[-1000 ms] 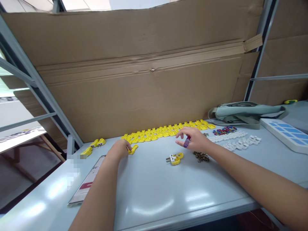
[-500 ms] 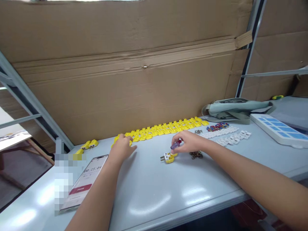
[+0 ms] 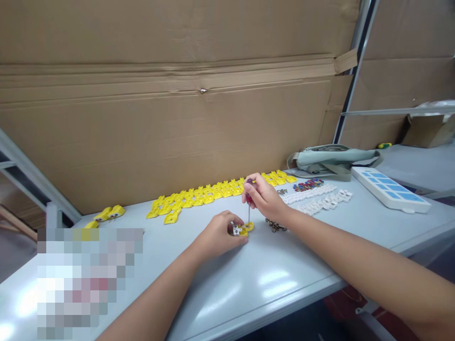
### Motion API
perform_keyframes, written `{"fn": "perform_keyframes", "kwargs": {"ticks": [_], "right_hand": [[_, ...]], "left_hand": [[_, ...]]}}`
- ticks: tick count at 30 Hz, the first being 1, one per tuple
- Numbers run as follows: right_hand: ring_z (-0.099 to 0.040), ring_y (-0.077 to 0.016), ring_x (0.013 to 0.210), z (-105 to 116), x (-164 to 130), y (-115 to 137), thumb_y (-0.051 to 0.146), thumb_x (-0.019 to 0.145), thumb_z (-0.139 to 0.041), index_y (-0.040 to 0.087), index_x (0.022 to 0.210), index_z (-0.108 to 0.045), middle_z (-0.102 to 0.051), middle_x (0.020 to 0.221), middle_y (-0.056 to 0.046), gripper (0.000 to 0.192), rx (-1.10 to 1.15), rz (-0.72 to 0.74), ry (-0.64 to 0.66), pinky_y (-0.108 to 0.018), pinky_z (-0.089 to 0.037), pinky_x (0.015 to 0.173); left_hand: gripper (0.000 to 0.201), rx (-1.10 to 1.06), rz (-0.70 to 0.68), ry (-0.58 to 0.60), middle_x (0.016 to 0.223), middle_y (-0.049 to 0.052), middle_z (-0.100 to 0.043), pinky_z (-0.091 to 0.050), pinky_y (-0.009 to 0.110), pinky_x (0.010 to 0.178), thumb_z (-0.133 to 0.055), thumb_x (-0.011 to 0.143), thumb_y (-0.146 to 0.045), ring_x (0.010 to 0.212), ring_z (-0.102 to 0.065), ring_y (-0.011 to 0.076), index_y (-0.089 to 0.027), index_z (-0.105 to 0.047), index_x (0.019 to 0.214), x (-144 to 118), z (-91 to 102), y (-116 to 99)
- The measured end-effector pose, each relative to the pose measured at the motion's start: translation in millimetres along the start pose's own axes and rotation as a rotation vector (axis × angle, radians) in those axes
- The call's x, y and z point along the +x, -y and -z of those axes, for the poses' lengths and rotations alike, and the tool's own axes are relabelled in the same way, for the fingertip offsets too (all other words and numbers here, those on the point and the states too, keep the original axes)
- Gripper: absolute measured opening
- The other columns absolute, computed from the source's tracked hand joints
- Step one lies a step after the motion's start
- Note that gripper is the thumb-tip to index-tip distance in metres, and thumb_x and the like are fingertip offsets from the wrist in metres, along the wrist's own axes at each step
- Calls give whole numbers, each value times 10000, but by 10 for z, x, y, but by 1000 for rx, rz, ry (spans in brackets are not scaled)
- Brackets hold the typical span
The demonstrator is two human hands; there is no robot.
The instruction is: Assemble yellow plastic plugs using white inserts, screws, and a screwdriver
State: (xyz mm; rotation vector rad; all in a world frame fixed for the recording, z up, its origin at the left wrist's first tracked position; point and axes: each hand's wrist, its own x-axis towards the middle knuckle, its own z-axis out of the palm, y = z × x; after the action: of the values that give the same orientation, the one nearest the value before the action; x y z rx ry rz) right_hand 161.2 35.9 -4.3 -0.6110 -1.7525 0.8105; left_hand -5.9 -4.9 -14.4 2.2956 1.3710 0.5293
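Gripping small yellow-and-white plug (image 3: 242, 229), screwdriver (image 3: 249, 208) upright

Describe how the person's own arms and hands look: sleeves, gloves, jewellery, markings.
Both forearms are bare right up to the picture's lower edge; no sleeve shows. The left hand and right hand wear no gloves. No watch, ring, bracelet or marking is visible on either.

Your left hand (image 3: 220, 234) has left the row of yellow shells (image 3: 213, 193) at the back of the bench and now pins the yellow plug (image 3: 241, 230). Your right hand (image 3: 263, 199) has turned the small screwdriver (image 3: 249, 203) upright, tip down on the plug. One shell (image 3: 172, 217) now lies just in front of the row.
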Motion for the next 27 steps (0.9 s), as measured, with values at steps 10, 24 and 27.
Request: {"fn": "perform_keyframes", "kwargs": {"ticks": [10,24,27], "right_hand": [[-458,-59,452,-111,-67,-12,427,905,-348,204,908,-364,-550,634,39,223,-52,49,-141,-195,-392,460],[-460,-66,468,-119,50,88,421,653,-685,152,727,-556,-545,549,27,308,199,-211,-178,-207,-376,452],[-379,-44,437,-32,77,51,419,690,-662,148,703,-561,-539,543,30,290,205,-192,-68,-202,-321,429]], "left_hand": [[340,-77,7,28,848,41,-569,-421,268,624,-666,613,-383,656,-492,141,-174,-647,881,4,1,12],[393,-134,20,53,837,36,-566,-415,264,608,-698,577,-437,668,-505,148,-182,-666,875,25,32,11],[418,-131,71,65,787,30,-564,-414,265,597,-713,549,-436,655,-506,150,-175,-669,872,29,48,-3]]}}
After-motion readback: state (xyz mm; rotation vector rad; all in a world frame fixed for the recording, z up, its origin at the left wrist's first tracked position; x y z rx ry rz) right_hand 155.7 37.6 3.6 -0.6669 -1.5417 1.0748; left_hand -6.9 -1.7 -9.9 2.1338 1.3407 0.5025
